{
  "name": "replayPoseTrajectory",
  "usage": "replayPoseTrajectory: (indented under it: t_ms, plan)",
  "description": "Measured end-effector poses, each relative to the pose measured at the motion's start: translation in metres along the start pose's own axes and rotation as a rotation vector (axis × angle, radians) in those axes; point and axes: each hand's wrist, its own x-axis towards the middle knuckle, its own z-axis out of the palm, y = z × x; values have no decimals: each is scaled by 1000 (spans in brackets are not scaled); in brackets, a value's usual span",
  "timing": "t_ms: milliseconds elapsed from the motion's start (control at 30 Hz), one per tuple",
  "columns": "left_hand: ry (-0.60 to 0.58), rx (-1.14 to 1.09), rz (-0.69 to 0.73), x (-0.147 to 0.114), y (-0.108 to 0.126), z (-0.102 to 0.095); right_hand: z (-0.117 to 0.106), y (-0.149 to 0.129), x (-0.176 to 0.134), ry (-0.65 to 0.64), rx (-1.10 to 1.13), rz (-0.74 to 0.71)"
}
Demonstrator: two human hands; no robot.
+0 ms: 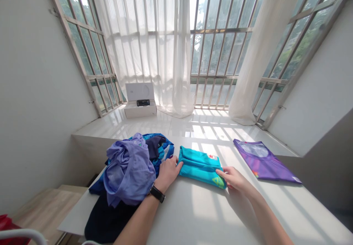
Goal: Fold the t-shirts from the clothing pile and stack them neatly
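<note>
A turquoise garment [197, 167], folded into a narrow strip with a red-and-white print and a green print at its right end, lies on the white table. My left hand [168, 173], with a black band on the wrist, holds the strip's left end between thumb and fingers. At the right end, my right hand [234, 179] pinches the near corner, thumb on top and the other fingers partly hidden. Close to my left hand is a heap of crumpled clothes, with a lavender garment [129, 171] on top and blue and dark pieces under it.
Right of my hands lies a flat-folded purple shirt [271, 166]. An open white box [140, 110] holding a black device [143, 102] stands on the window sill [176, 125]. White curtains [173, 53] hang before barred windows. A red item [8, 230] shows at lower left.
</note>
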Motion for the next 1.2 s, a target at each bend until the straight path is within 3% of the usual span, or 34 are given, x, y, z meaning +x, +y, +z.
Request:
replayPoseTrajectory:
  t_ms: [100, 200, 300, 433, 567, 700, 767, 867, 933, 1100, 1200]
  plan:
    - [32, 39, -4, 1, 0, -2, 1, -3, -3, -13, -74, 62]
    - [152, 107, 65, -2, 5, -3, 3, -7, -6, -28, -133, 93]
    - [226, 143, 308, -11, 15, 2, 7, -10, -4, -63, -159, 117]
    - [135, 108, 614, -28, 32, 14, 14, -17, -4, -171, -127, 132]
    - [120, 107, 591, -32, 35, 18, 19, -34, -18, -316, -38, 137]
    - [117, 40, 471, -24, 25, 11, 11, -55, -36, -558, -42, 82]
    - [105, 6, 414, -22, 22, 9, 7, -59, -35, -419, -1, -20]
    - [106, -23, 369, -23, 22, 10, 10, -54, -23, 27, -43, -231]
    - [116, -30, 364, -25, 23, 13, 17, -46, -13, 154, -154, -316]
    - [78, -48, 363, -22, 18, 15, 32, -40, -9, 95, -273, -337]
    - [68, -64, 337, -17, 14, 13, 39, -47, -17, -77, -212, -252]
